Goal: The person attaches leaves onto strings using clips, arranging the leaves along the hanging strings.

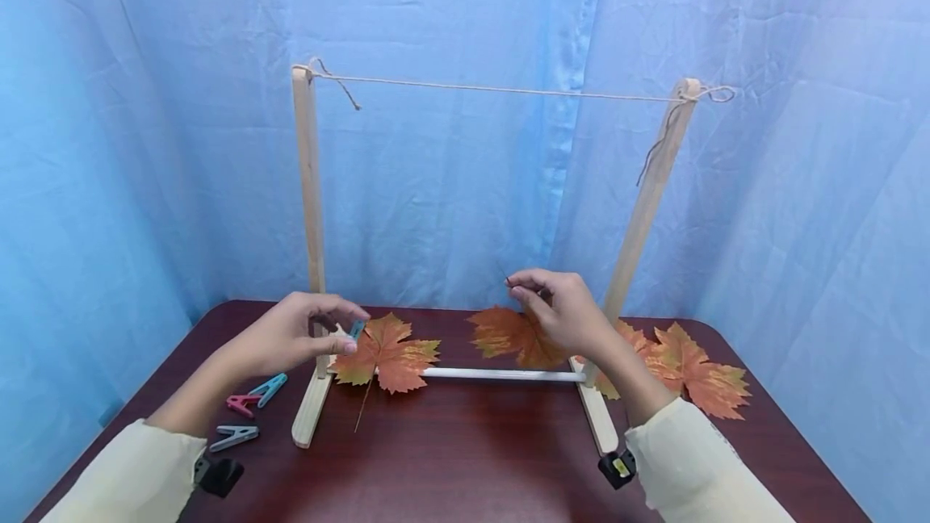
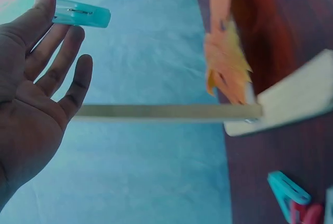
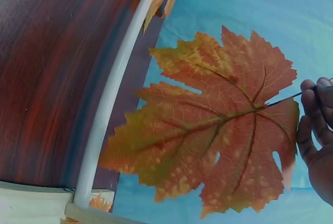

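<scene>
My left hand (image 1: 286, 335) pinches a teal clothespin (image 2: 83, 14) between thumb and fingertips, in front of the left wooden post. In my right hand (image 1: 565, 311) is the thin stem of an orange-red artificial maple leaf (image 3: 223, 120), which hangs stem-up below the fingers. The leaf fills much of the right wrist view, its toothed lobes spread toward the white rod. Another autumn leaf (image 1: 395, 353) is at the left end of the rod, its stem pointing toward the front; the left fingers overlap its edge in the head view.
A twine line (image 1: 494, 89) runs between two wooden posts, left (image 1: 308, 184) and right (image 1: 647, 192), joined low by a white rod (image 1: 501, 375). More leaves (image 1: 701, 378) lie at the right. Teal (image 1: 272, 389), pink (image 1: 243, 403) and grey (image 1: 234, 436) clothespins lie on the table at the left.
</scene>
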Action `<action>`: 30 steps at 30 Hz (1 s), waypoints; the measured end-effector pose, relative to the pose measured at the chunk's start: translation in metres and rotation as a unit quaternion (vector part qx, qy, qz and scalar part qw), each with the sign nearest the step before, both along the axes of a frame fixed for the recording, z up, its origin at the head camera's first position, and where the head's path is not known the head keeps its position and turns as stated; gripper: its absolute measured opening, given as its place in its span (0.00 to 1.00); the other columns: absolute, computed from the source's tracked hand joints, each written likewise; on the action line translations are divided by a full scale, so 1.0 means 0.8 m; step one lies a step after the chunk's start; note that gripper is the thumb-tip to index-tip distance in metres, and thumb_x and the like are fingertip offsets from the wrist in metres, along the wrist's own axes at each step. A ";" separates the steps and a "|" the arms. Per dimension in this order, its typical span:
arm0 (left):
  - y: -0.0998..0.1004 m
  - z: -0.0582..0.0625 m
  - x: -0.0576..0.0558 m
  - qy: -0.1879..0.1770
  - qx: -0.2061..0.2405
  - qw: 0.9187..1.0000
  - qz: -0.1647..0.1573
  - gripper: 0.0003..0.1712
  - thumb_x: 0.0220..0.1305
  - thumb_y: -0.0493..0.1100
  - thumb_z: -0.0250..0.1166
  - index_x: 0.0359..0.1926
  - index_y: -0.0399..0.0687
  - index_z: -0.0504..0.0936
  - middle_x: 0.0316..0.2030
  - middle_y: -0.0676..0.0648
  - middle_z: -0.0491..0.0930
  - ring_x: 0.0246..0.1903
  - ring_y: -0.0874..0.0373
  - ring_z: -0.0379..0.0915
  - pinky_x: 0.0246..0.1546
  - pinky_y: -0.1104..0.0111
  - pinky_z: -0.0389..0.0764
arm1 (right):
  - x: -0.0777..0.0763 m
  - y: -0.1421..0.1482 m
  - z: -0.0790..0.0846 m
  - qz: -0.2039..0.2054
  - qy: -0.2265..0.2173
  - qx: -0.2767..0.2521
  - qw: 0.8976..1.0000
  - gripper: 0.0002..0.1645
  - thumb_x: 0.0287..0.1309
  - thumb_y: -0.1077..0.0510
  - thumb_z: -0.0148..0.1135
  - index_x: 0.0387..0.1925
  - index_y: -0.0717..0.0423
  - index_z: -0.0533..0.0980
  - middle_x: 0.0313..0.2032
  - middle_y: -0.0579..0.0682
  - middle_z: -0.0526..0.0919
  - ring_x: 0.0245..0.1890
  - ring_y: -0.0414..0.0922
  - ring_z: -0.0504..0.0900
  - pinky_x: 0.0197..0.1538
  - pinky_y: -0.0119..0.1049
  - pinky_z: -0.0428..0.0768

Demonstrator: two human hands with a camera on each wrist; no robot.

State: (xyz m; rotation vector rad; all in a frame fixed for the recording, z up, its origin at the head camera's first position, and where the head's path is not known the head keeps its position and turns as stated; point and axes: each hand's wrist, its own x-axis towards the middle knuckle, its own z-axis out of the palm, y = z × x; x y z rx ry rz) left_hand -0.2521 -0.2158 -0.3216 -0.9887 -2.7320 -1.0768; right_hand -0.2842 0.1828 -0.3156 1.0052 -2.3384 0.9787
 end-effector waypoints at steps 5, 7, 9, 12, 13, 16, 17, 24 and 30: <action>0.020 0.020 -0.013 0.050 0.019 0.998 -0.019 0.18 0.64 0.44 0.73 0.55 0.50 0.85 0.37 0.58 0.84 0.38 0.62 0.80 0.41 0.65 0.82 | -0.001 0.005 0.005 -0.011 0.018 -0.004 1.000 0.11 0.69 0.68 0.61 0.49 0.62 0.84 0.40 0.51 0.90 0.30 0.41 0.84 0.28 0.32 0.77; 0.027 0.028 -0.018 0.061 0.025 0.998 -0.025 0.19 0.64 0.43 0.73 0.56 0.50 0.85 0.38 0.58 0.84 0.38 0.62 0.80 0.43 0.64 0.82 | -0.001 0.007 0.009 -0.016 0.026 -0.013 0.999 0.11 0.69 0.68 0.62 0.50 0.61 0.84 0.40 0.50 0.90 0.30 0.41 0.84 0.29 0.31 0.78; 0.035 0.037 -0.022 0.067 0.034 0.997 -0.035 0.19 0.64 0.41 0.73 0.56 0.48 0.85 0.39 0.56 0.85 0.39 0.62 0.80 0.45 0.63 0.83 | -0.002 0.009 0.012 -0.017 0.033 -0.027 0.999 0.12 0.69 0.68 0.62 0.50 0.62 0.84 0.40 0.51 0.90 0.32 0.41 0.86 0.31 0.30 0.80; 0.047 0.050 -0.029 0.086 0.045 0.994 -0.049 0.19 0.64 0.40 0.73 0.56 0.46 0.85 0.40 0.54 0.85 0.39 0.62 0.81 0.46 0.63 0.83 | -0.002 0.013 0.019 -0.023 0.044 -0.044 0.998 0.12 0.68 0.69 0.62 0.51 0.63 0.84 0.40 0.52 0.90 0.37 0.44 0.89 0.34 0.30 0.83; 0.051 0.054 -0.031 0.094 0.049 0.993 -0.052 0.19 0.64 0.40 0.73 0.56 0.46 0.85 0.40 0.53 0.86 0.40 0.62 0.81 0.46 0.63 0.83 | -0.002 0.014 0.021 -0.026 0.045 -0.050 0.997 0.12 0.68 0.69 0.62 0.51 0.63 0.84 0.40 0.53 0.90 0.38 0.45 0.89 0.35 0.31 0.84; 0.064 0.069 -0.036 0.126 0.053 0.989 -0.057 0.19 0.64 0.39 0.73 0.55 0.44 0.85 0.40 0.53 0.86 0.40 0.62 0.81 0.45 0.63 0.83 | -0.003 0.016 0.028 -0.044 0.050 -0.056 0.996 0.12 0.69 0.68 0.62 0.50 0.64 0.84 0.39 0.55 0.90 0.38 0.49 0.89 0.37 0.31 0.84; 0.069 0.075 -0.038 0.137 0.051 0.987 -0.058 0.19 0.63 0.39 0.74 0.55 0.44 0.85 0.40 0.53 0.86 0.39 0.62 0.81 0.45 0.63 0.83 | -0.003 0.017 0.030 -0.049 0.051 -0.057 0.996 0.11 0.69 0.68 0.62 0.50 0.64 0.84 0.39 0.55 0.90 0.38 0.50 0.89 0.38 0.31 0.84; 0.104 0.114 -0.044 0.191 0.036 0.977 -0.085 0.20 0.64 0.40 0.73 0.56 0.42 0.84 0.42 0.51 0.85 0.39 0.62 0.81 0.47 0.63 0.82 | -0.005 0.021 0.041 -0.083 0.087 -0.073 0.990 0.11 0.68 0.67 0.63 0.49 0.65 0.85 0.37 0.55 0.90 0.35 0.48 0.89 0.37 0.24 0.81; 0.138 0.149 -0.047 0.224 0.048 0.967 -0.114 0.20 0.64 0.38 0.72 0.56 0.38 0.83 0.44 0.47 0.85 0.41 0.60 0.83 0.49 0.67 0.82 | -0.009 0.024 0.053 -0.074 0.125 -0.114 0.983 0.10 0.68 0.68 0.63 0.48 0.68 0.85 0.34 0.57 0.89 0.31 0.50 0.87 0.36 0.19 0.79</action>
